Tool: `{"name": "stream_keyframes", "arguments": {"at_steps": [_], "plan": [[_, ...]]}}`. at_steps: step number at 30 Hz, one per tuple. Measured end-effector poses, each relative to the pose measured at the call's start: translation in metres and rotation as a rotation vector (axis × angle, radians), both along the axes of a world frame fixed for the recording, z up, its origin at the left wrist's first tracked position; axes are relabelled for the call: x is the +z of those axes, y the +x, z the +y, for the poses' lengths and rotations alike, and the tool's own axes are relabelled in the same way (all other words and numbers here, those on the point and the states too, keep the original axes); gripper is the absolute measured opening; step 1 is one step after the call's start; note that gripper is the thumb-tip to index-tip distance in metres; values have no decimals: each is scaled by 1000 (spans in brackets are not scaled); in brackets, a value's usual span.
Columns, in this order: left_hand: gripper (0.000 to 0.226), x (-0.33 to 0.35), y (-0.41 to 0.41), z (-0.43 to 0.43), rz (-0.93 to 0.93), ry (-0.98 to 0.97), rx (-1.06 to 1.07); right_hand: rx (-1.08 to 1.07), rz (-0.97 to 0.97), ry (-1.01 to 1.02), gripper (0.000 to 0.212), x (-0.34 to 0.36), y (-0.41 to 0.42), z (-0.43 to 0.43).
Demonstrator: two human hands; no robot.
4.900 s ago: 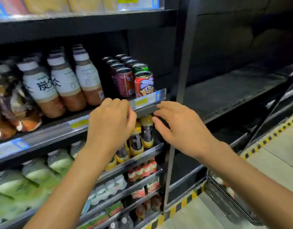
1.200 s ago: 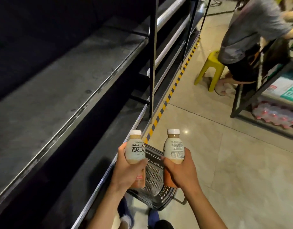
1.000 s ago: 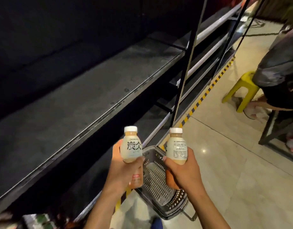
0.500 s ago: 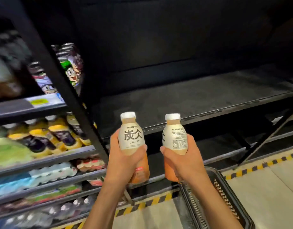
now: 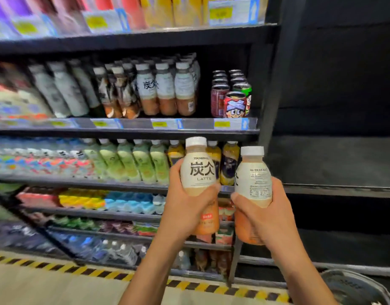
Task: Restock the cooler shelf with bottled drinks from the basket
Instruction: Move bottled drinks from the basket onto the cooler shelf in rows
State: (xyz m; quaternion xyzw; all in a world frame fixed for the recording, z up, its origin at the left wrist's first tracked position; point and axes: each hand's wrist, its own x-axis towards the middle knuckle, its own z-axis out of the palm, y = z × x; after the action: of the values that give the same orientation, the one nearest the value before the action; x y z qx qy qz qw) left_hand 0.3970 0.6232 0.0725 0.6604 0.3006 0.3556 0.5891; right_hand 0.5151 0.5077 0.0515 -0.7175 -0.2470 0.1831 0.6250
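Both hands up in front of the cooler: the left hand [image 5: 185, 208] is wrapped tight round a latte bottle [image 5: 199, 175], label facing out, thumb across its front, while the right hand [image 5: 268, 216] is clamped on a second bottle [image 5: 252, 183], upright, just beside the first, not quite touching. Above the left grip, matching bottles [image 5: 165, 93] line the shelf [image 5: 167, 124]; basket [image 5: 354, 289] sits low, below the right wrist

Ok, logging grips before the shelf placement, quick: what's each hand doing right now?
Left hand: closed around a white-capped latte bottle, label facing out.
Right hand: closed around a matching white-capped bottle, back label showing.
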Motion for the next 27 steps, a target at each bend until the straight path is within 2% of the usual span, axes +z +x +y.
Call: {"name": "stream_keyframes", "arguments": {"at_steps": [4, 8, 12, 19, 21, 24, 27], "plan": [[62, 8, -26, 41, -54, 19, 58, 60, -62, 30, 51, 19, -22, 43], [62, 16, -38, 89, -114, 24, 116, 78, -132, 52, 57, 27, -33, 95], [62, 26, -40, 137, -133, 46, 139, 92, -162, 68, 51, 31, -35, 147], [57, 44, -29, 208, -140, 69, 127, 114, -179, 104, 56, 51, -28, 218], [50, 52, -20, 225, -158, 55, 109, 103, -210, 93, 54, 62, -23, 235], [54, 65, -6, 247, -160, 37, 65, 77, -238, 94, 49, 79, -13, 259], [42, 79, 11, 265, -168, 9, 10, 4, -259, 97, 46, 92, -1, 278]]}}
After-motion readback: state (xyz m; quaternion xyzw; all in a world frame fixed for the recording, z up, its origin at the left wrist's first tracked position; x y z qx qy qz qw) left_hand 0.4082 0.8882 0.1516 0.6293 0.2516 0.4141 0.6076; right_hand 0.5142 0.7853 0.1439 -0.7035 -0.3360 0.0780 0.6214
